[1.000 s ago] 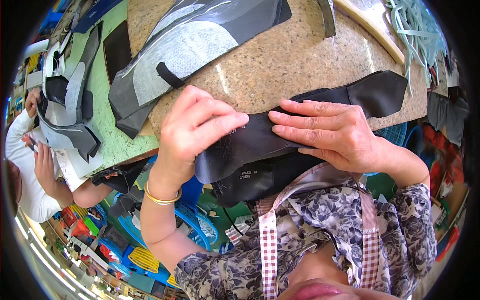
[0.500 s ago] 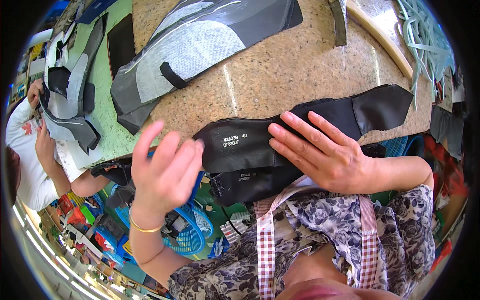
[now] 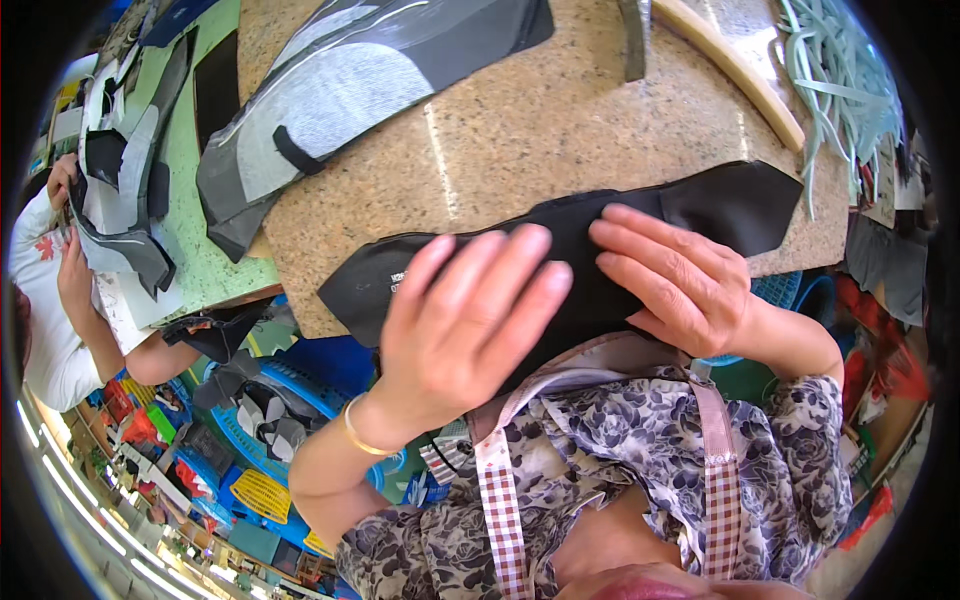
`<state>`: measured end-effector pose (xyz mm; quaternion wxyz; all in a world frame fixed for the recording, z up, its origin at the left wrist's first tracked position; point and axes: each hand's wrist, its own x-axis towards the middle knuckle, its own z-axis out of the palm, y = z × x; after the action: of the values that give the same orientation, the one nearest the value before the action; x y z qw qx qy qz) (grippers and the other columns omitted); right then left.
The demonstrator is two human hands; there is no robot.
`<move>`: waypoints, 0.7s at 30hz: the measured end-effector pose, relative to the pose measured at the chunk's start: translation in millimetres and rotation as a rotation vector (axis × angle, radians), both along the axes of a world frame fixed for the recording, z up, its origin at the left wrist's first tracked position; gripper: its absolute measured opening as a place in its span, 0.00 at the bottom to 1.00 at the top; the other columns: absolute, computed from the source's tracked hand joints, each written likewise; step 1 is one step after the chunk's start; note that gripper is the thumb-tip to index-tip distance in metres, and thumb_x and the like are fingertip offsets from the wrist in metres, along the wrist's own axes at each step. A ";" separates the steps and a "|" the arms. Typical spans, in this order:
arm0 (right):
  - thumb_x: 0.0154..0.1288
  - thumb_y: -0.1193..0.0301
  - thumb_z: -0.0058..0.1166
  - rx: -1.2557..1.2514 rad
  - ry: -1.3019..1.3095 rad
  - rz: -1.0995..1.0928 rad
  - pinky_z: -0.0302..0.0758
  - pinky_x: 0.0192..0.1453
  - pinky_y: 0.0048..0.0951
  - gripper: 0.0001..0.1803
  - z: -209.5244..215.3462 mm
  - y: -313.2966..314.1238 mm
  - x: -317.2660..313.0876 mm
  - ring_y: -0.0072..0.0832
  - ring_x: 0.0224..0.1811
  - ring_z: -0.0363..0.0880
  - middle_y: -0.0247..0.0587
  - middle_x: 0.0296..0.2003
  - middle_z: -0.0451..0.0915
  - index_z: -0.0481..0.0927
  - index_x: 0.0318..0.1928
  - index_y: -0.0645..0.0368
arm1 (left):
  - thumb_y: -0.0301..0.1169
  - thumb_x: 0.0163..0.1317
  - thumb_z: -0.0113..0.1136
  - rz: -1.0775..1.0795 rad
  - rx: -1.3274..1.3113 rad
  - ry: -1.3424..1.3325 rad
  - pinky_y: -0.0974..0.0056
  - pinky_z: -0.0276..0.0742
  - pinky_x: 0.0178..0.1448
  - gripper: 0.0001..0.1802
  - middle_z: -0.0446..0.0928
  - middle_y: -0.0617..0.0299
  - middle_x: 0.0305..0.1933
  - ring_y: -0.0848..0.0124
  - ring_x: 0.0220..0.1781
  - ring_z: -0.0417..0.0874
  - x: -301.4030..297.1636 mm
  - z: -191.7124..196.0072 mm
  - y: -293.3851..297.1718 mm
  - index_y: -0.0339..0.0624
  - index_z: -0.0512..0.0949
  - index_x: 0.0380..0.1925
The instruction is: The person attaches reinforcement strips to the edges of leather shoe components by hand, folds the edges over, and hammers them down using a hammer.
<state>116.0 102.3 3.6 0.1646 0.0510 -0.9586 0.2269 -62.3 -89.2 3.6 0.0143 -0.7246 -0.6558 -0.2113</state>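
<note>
Stone table (image 3: 560, 130): black strip (image 3: 720, 205) lies along its near edge, long axis left-right. Right hand (image 3: 685, 280) flat on the strip, fingers spread, pointing left. Left hand (image 3: 465, 320) open, over the strip's left half, gripping nothing; contact unclear.

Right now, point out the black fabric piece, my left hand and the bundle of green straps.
black fabric piece (image 3: 730, 200), head view, its bare right end.
left hand (image 3: 455, 320), head view, back of the hand.
bundle of green straps (image 3: 840, 90), head view, middle of the bundle.

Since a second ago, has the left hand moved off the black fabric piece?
Yes. The left hand lifted toward the camera and shifted right, away from the granite table's left corner, above the black fabric piece.
</note>
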 end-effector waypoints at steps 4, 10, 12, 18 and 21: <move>0.51 0.72 0.60 -0.077 0.099 0.022 0.85 0.46 0.34 0.21 -7.7 -1.6 -0.4 0.44 0.47 0.85 0.52 0.46 0.82 0.79 0.47 0.69 | 0.37 0.54 0.67 -0.119 0.009 -0.247 0.51 0.77 0.59 0.28 0.80 0.49 0.53 0.54 0.54 0.80 6.6 -8.6 21.8 0.34 0.76 0.53; 0.43 0.72 0.63 -0.072 0.027 0.014 0.81 0.54 0.38 0.30 -7.0 4.8 1.7 0.44 0.55 0.80 0.50 0.54 0.79 0.77 0.51 0.69 | 0.32 0.54 0.64 -0.050 -0.089 -0.144 0.50 0.68 0.69 0.32 0.71 0.46 0.65 0.51 0.67 0.72 7.5 -16.8 23.3 0.35 0.71 0.59; 0.44 0.72 0.62 -0.099 0.003 0.047 0.81 0.53 0.38 0.30 -2.5 5.7 -2.2 0.46 0.53 0.81 0.51 0.55 0.78 0.76 0.52 0.70 | 0.31 0.52 0.64 -0.069 -0.099 -0.220 0.50 0.69 0.68 0.31 0.72 0.46 0.64 0.51 0.66 0.73 3.0 -10.4 24.3 0.34 0.72 0.58; 0.43 0.72 0.61 -0.142 0.092 0.011 0.83 0.50 0.38 0.28 -0.3 6.1 -3.1 0.46 0.49 0.82 0.56 0.49 0.78 0.77 0.49 0.71 | 0.25 0.36 0.69 -0.080 -0.068 -0.314 0.52 0.78 0.58 0.33 0.79 0.49 0.54 0.50 0.55 0.81 -2.3 6.4 35.0 0.33 0.76 0.50; 0.48 0.73 0.56 -0.079 0.083 -0.028 0.83 0.52 0.37 0.16 1.3 -3.1 0.6 0.42 0.47 0.84 0.52 0.44 0.82 0.81 0.39 0.70 | 0.30 0.44 0.62 -0.146 -0.035 -0.141 0.54 0.78 0.53 0.27 0.80 0.52 0.50 0.57 0.49 0.81 0.3 5.8 31.3 0.34 0.79 0.48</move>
<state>116.6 99.2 4.9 0.2093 0.0403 -0.9418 0.2600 -62.1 -57.9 9.4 -0.0599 -0.7540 -0.6042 -0.2508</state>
